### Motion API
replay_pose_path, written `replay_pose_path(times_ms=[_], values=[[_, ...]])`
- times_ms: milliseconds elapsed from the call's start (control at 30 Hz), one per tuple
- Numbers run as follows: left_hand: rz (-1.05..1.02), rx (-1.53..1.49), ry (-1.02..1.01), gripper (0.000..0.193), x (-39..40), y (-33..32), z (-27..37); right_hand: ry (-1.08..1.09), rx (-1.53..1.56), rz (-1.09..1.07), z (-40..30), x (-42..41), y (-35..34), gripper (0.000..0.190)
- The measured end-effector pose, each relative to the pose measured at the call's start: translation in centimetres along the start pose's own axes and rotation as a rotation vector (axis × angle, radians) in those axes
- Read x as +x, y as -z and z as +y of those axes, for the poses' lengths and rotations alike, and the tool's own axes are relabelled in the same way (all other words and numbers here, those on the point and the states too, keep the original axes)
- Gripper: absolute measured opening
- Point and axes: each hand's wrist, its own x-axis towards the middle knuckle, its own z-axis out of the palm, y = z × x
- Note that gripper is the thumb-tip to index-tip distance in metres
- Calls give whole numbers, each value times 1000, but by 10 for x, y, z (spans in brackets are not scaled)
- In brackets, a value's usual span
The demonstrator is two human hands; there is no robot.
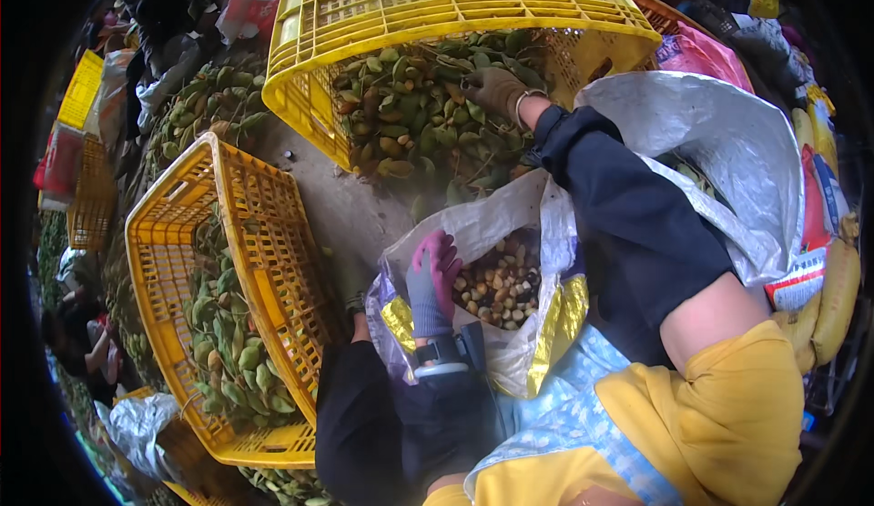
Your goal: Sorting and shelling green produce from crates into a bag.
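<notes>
My left hand [435,277], in a grey glove with a pink palm, hovers at the left side of an open woven sack [471,226]. Its fingers are loosely curled and nothing shows in them. Many pale and brown kernels [500,281] lie inside the sack, between my knees. Farther off, my right hand [497,93], in a brown glove, reaches into a heap of green and brownish pods [416,107]. These spill from a yellow plastic crate [464,1] tipped on its side. The right fingers touch the pods; whether they grip one is hidden.
Another tilted yellow crate [225,301] on the left holds green pods. A large white sack [710,137] stands open at the right, beside a pink bag [707,55]. More pods [212,107] lie on the concrete floor [341,199]. People sit in the left background.
</notes>
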Motion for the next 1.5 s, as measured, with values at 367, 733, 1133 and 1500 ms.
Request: replay_pose_path(times_ms=[367, 733, 1133, 1500], values=[[100, 134, 2, 46, 17, -13, -6, -266, 178, 59, 60, 14, -96, 52], [165, 203, -254, 47, -9, -38, 61, 165, 1203, -926, -56, -135, -16, 50], [80, 329, -257, 38, -48, -11, 56, 289, 1101, -941, -80, -210, -21, 36], [-98, 167, -324, 18, -64, -13, 48, 42, 1204, -1112, -50, -223, -7, 34]])
